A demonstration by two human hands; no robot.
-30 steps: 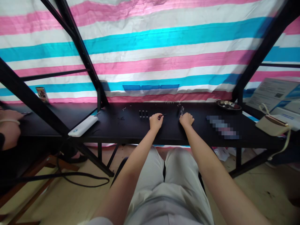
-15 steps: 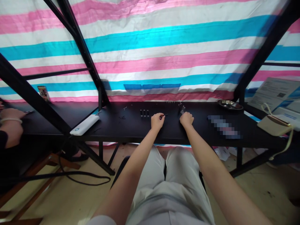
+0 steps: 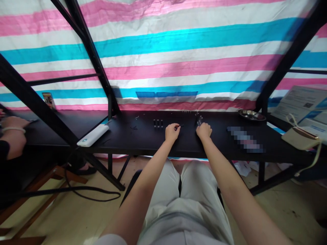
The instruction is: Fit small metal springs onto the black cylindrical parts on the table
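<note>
Three small dark cylinders with pale ends (image 3: 158, 124) stand in a short row on the black table (image 3: 122, 136). Just right of them, my left hand (image 3: 172, 132) is closed in a pinch on a slim dark stick-like piece (image 3: 181, 126), whose tip points right. My right hand (image 3: 204, 131) rests on the table farther right with its fingers curled. A few small grey-and-dark cylinders (image 3: 200, 119) show at its fingertips. Whether it grips them or only touches them is hidden by the hand.
A white power bank (image 3: 93, 135) lies to the left. Thread scraps (image 3: 134, 128) are scattered about. At right are a metal dish (image 3: 251, 115), a blurred-out item (image 3: 245, 139) and a beige pouch (image 3: 300, 137). Black frame posts (image 3: 95, 61) flank the table. Another person's hand (image 3: 15, 123) is far left.
The camera view has shifted very slightly. Both hands stay in place, with only a small finger movement at my left hand's dark piece.
</note>
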